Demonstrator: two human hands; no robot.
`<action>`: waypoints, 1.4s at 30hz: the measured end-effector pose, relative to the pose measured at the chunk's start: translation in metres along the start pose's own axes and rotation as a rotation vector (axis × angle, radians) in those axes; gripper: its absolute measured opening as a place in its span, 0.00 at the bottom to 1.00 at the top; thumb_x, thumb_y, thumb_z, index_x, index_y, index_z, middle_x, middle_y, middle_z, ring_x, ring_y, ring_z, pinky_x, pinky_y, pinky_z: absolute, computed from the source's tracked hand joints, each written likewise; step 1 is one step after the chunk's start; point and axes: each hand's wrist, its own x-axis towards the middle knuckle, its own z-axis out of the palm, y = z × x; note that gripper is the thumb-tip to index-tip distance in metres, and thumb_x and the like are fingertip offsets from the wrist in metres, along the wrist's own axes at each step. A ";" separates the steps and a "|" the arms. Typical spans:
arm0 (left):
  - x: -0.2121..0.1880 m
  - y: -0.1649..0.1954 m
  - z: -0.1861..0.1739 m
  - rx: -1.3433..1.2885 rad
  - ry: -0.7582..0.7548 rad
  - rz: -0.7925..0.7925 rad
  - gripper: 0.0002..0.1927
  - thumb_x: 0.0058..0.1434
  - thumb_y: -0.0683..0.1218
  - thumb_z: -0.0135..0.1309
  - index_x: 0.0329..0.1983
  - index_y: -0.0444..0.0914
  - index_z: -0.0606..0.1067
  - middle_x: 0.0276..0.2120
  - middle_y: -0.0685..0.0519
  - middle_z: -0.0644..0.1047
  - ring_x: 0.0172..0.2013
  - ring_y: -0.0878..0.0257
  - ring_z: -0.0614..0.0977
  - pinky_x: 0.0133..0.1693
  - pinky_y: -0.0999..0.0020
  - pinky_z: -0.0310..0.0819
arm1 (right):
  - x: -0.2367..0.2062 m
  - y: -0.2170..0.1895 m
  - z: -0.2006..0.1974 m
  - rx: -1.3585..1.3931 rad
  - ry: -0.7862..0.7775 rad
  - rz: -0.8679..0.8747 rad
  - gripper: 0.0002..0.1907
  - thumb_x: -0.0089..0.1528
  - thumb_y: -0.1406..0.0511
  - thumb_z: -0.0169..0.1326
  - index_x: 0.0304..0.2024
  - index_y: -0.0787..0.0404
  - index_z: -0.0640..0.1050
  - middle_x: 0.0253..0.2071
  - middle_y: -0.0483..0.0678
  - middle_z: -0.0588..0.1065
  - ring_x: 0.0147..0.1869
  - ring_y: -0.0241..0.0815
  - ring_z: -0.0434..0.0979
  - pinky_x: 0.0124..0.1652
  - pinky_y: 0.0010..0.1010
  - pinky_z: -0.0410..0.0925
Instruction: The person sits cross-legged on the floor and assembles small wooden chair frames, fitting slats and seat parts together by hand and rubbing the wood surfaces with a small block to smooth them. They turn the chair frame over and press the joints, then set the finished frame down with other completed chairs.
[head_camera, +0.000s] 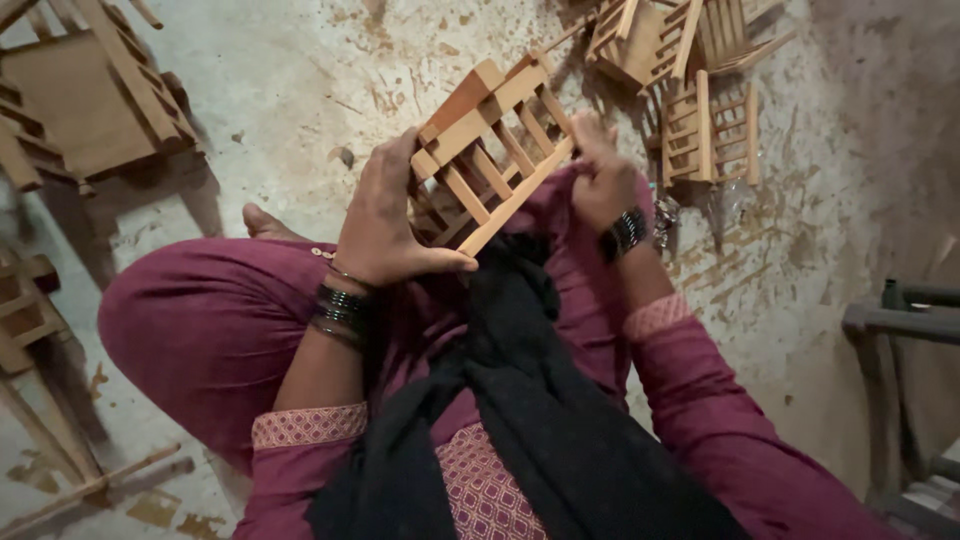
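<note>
nearest: a long black cloth scarf hangs down over a maroon-clad lap, top end just under the work. above it, a small slatted frame of light unfinished wood sits tilted over the knees, held at both sides. left hand wraps the frame's near-left edge, fingers curled on it, thumb along the lower rail. right hand closes on the right end of the same rail. further out, bare stained concrete floor left of the frame. more small slatted wooden frames piled top right, close to the right hand. larger wooden pieces top left, well apart.
</note>
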 end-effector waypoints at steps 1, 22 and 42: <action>0.001 0.000 0.000 0.000 -0.003 -0.010 0.73 0.36 0.71 0.76 0.77 0.35 0.51 0.64 0.38 0.66 0.65 0.40 0.69 0.66 0.49 0.64 | -0.009 -0.007 0.003 -0.010 -0.012 -0.043 0.34 0.55 0.81 0.41 0.66 0.68 0.72 0.67 0.67 0.69 0.75 0.58 0.67 0.71 0.38 0.62; 0.001 -0.003 0.004 -0.026 0.016 0.011 0.71 0.38 0.70 0.76 0.76 0.34 0.52 0.66 0.39 0.67 0.66 0.41 0.68 0.67 0.50 0.63 | 0.005 0.029 0.020 -0.198 0.143 0.144 0.28 0.59 0.81 0.51 0.61 0.64 0.79 0.62 0.62 0.74 0.67 0.55 0.75 0.64 0.34 0.66; -0.001 -0.012 0.012 -0.064 -0.002 -0.053 0.71 0.38 0.65 0.77 0.78 0.36 0.50 0.66 0.38 0.66 0.66 0.41 0.69 0.68 0.50 0.63 | -0.004 -0.172 0.030 -0.271 0.094 -0.421 0.14 0.60 0.69 0.55 0.50 0.58 0.79 0.49 0.53 0.81 0.52 0.49 0.82 0.46 0.36 0.75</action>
